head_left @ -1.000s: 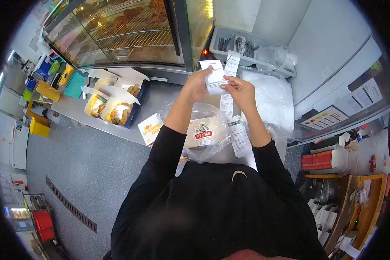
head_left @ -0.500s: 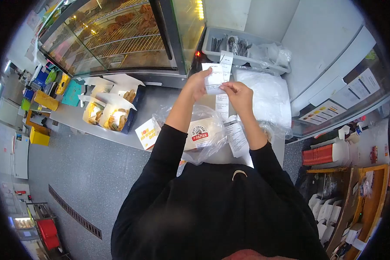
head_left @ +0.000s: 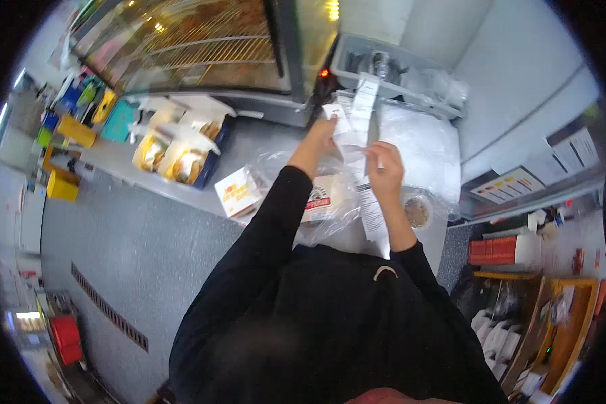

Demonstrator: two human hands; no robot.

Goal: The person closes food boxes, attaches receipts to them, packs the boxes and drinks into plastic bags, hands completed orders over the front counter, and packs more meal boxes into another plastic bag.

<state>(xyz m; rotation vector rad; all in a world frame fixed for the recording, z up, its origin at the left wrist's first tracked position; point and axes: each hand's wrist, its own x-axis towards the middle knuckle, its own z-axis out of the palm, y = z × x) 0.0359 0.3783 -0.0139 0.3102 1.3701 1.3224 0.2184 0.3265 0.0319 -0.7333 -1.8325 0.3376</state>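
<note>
My left hand (head_left: 322, 133) pinches the upper part of a white printed receipt (head_left: 339, 120) above the counter. My right hand (head_left: 385, 168) has its thumb and fingertips closed at the receipt's lower end. Between the hands the paper looks bent, and motion blur hides its exact shape. Behind it lies another receipt strip (head_left: 365, 101), and a longer printed slip (head_left: 372, 210) rests below my right hand. Under my left forearm, a clear plastic bag (head_left: 347, 212) surrounds a white box (head_left: 328, 190) with a red label. A small white and yellow box (head_left: 237, 192) sits beside it.
Open food boxes (head_left: 185, 165) stand on the counter's left, below a glass warming cabinet (head_left: 202, 50). A grey cutlery bin (head_left: 411, 84) is at the back, with stacked plastic bags (head_left: 421, 141) in front. A round tub (head_left: 417, 210) stands near my right forearm.
My right hand has moved down and right, and the receipt has gone from flat to bent and tilted. The view has shifted slightly, and the round tub shows more.
</note>
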